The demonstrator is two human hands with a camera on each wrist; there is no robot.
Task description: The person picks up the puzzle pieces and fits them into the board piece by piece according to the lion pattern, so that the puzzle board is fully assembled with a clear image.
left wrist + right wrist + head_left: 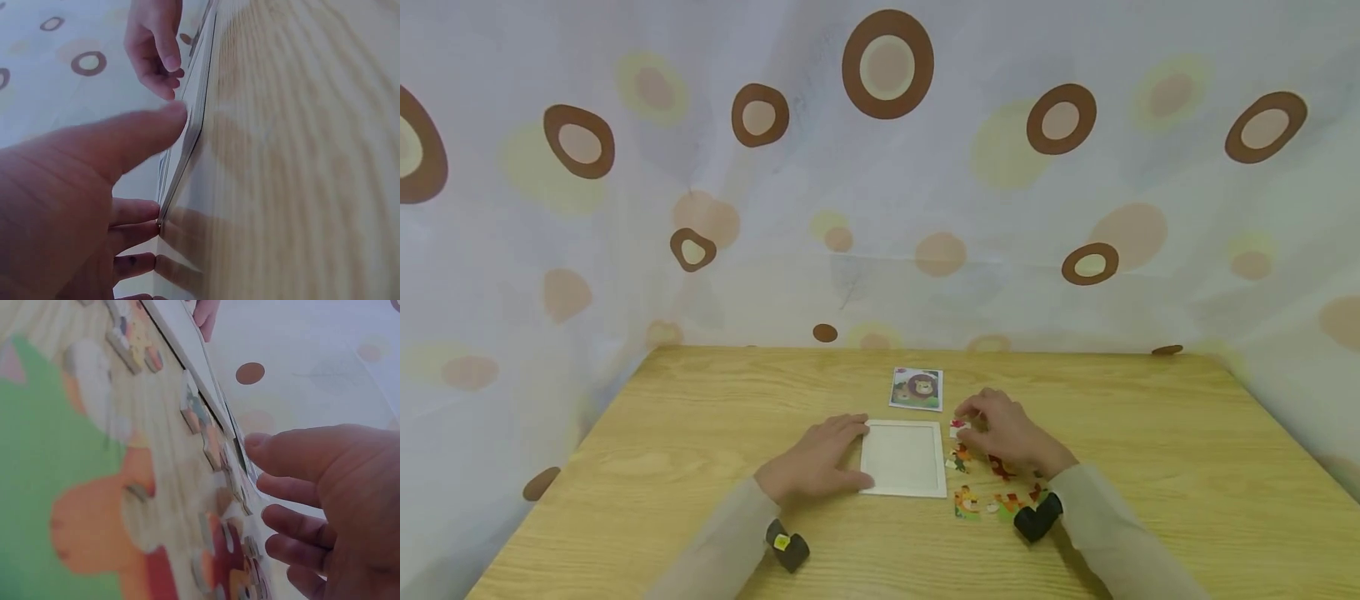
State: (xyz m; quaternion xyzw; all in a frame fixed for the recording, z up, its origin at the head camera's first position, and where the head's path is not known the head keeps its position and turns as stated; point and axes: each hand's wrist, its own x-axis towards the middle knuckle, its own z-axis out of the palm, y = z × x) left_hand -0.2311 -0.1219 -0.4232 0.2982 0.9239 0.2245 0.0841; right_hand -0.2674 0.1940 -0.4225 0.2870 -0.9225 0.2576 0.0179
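My left hand (pixel 818 460) rests at the left side of a white square puzzle tray (pixel 942 467). Its thumb is by the near corner and its fingertips by the far corner, as the left wrist view also shows. The tray's recess holds no pieces. To the right of it, my right hand (pixel 1009 429) hovers over loose jigsaw pieces (pixel 966 503), nearest a piece with a pink flower (pixel 957 426). In the right wrist view its thumb and loosely bent fingers stand apart, nothing between them. The hand and wrist hide some pieces.
A picture card with a lion (pixel 916 389) lies behind the tray. Black wrist cameras (pixel 1037 518) sit on both wrists above the wooden table (pixel 700 433). A spotted cloth (pixel 880 183) hangs along the table's back and sides.
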